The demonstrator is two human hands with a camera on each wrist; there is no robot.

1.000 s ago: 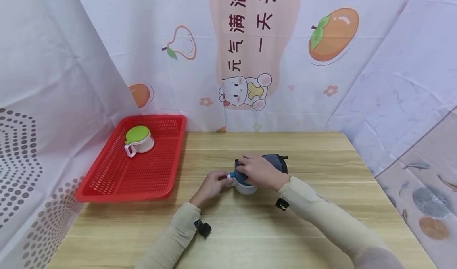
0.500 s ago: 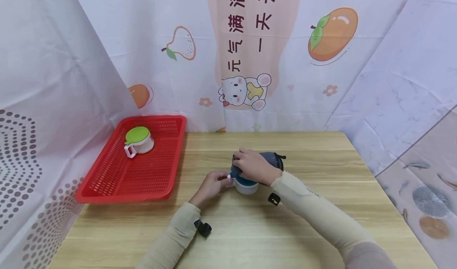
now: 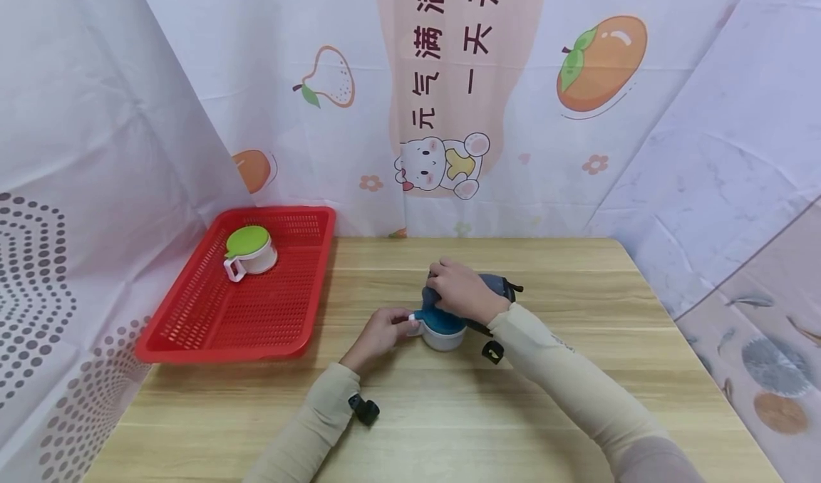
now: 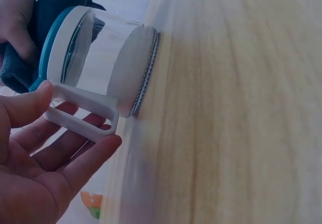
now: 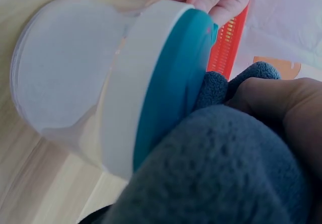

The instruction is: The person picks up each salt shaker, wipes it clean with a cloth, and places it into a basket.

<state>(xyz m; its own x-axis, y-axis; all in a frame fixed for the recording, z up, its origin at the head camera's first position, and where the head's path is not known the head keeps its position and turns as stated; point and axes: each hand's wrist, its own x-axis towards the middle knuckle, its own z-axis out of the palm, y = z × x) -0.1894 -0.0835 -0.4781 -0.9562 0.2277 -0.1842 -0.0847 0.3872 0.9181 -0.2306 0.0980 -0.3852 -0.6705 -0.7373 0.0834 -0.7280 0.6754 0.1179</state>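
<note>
A clear seasoning jar point(image 4: 103, 58) with a white collar, white handle point(image 4: 75, 124) and teal lid point(image 3: 442, 320) stands on the wooden table. My left hand point(image 3: 378, 337) grips the handle, its thumb by the lid's tab and its fingers around the handle's far side. Bunched in my right hand point(image 3: 465, 294) is a dark blue-grey cloth point(image 5: 211, 168), which lies against the lid in the right wrist view. The rest of the cloth trails to the right behind the hand. Much of the lid's front shows in the head view; its back is covered.
To the left sits a red plastic basket point(image 3: 256, 326), holding a similar white-handled jar with a green lid point(image 3: 247, 241). Behind the table hangs a printed white curtain point(image 3: 359, 141). Wood tabletop point(image 3: 564, 276) extends to the right of the hands.
My right hand with the cloth has shifted toward the back of the lid, uncovering more of the teal top. The left hand and jar have stayed in place.
</note>
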